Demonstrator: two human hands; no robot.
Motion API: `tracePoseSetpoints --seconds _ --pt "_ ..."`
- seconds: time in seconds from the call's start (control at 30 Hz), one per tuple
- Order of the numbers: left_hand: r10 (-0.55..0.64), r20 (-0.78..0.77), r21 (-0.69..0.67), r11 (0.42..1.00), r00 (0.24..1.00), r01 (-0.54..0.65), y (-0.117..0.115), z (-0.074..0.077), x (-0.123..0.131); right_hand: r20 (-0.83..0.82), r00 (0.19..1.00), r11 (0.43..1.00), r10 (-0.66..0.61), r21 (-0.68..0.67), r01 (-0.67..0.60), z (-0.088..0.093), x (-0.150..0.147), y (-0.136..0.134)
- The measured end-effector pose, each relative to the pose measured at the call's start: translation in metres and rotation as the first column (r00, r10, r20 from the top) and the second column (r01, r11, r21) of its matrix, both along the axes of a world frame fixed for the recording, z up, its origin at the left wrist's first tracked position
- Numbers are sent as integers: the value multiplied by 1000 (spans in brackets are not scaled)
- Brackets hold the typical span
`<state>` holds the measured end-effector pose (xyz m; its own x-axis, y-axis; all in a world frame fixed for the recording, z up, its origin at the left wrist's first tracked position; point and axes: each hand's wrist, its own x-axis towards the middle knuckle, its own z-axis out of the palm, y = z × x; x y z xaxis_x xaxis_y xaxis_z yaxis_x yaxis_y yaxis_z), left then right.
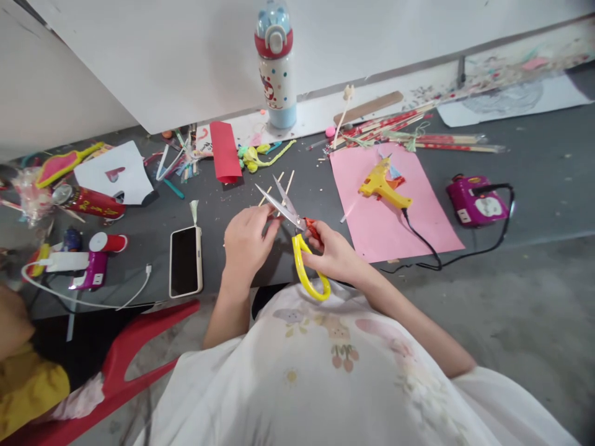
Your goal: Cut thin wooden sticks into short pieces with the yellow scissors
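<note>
Yellow-handled scissors (310, 279) are in my right hand (332, 251), with the blades spread and pointing up and left. An orange part shows at the pivot side of the handles. My left hand (248, 241) is just left of the blades, its thumb and fingers pinched at thin wooden sticks (289, 184). The sticks stick out beyond the fingertips, and one passes close to the blades. Where exactly the fingers grip them is partly hidden. Below the hands is the dark grey table (307, 167).
A phone (185, 262) lies left of my left hand. On pink paper (372, 235) rests a yellow glue gun (383, 188), corded to a purple socket box (478, 201). A bottle (277, 80) stands behind. Someone's yellow sleeve shows at lower left.
</note>
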<state>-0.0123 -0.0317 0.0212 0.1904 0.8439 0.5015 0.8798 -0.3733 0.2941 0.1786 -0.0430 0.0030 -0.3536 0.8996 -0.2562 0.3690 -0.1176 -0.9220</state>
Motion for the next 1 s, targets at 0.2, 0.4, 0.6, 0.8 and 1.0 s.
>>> tracePoseSetpoints --seconds 0.2,0.4,0.6,0.8,1.0 --pt "-56 68 55 997 996 53 -4 -2 0 15 1000 998 23 56 -24 10 5 -3" --pt "-98 122 44 995 988 94 -3 0 0 -8 1000 998 30 61 -30 16 8 -3" --pt "-82 145 -1 997 986 83 -2 -2 -1 -36 998 998 47 34 -46 16 8 -2" --pt "-70 186 -34 996 980 78 -1 1 0 -80 994 997 74 6 -74 10 9 -1" --pt "-69 207 -65 994 976 84 -1 7 3 -78 993 996 84 33 -82 7 12 -1"
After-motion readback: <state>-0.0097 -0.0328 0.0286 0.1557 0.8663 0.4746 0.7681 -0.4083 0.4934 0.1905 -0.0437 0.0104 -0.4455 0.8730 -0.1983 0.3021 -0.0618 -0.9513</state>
